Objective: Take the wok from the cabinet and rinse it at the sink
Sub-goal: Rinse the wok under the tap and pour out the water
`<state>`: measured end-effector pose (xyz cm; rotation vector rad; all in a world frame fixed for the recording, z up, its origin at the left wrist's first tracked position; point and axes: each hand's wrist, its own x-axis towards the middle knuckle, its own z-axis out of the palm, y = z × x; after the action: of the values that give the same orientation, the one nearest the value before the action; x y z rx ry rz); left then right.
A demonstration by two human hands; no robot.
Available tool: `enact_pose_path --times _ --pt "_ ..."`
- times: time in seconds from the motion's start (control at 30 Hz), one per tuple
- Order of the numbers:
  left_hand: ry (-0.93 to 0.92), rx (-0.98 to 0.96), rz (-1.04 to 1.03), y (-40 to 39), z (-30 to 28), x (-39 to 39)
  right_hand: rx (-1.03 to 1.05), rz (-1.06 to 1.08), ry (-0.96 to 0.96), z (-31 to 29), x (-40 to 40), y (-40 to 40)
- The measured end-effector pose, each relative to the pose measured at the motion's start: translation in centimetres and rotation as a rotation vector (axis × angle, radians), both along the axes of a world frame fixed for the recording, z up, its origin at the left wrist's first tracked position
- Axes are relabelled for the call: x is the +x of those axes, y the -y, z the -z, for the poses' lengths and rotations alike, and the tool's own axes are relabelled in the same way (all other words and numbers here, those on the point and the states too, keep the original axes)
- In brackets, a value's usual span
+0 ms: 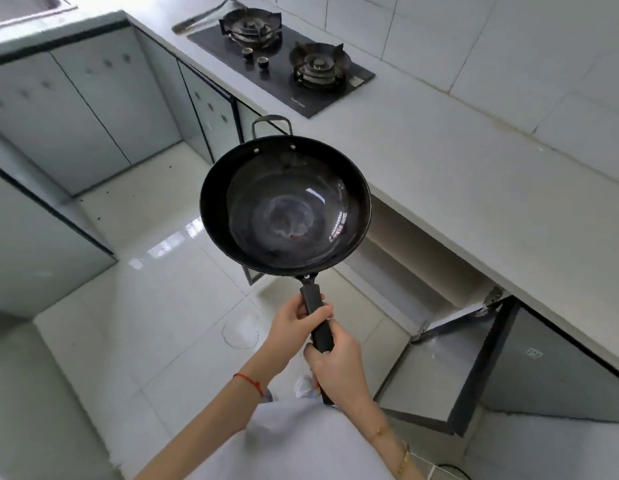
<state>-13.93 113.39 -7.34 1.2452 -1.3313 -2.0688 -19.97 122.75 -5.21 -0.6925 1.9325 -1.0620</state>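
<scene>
Your right hand [339, 367] wraps the rear of the wok's handle [316, 317], fingers curled tight round it; your left hand [294, 322] grips the handle further forward, thumb across the top. The wok [285, 206] hangs level over the floor [155, 306], beside the open cabinet [405, 258]. Beyond it, the stove [284, 60] sits on the bench [457, 168]; the sink [27, 8] lies far left.
</scene>
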Motion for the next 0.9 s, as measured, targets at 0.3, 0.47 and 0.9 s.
enact_pose_path --times 0.3,0.47,0.9 --pt "-0.018 -0.078 -0.328 6.5 -0.7 2.8 -0.024 -0.307 0.015 -0.8 0.4 8.7" --pt "0.008 -0.078 -0.492 11.9 -0.3 5.3 -0.003 -0.452 0.024 -0.6 2.0 15.4" --pt "0.016 -0.041 -0.672 36.2 -0.4 17.7 -0.015 -0.613 -0.031 -0.5 13.9 41.1"
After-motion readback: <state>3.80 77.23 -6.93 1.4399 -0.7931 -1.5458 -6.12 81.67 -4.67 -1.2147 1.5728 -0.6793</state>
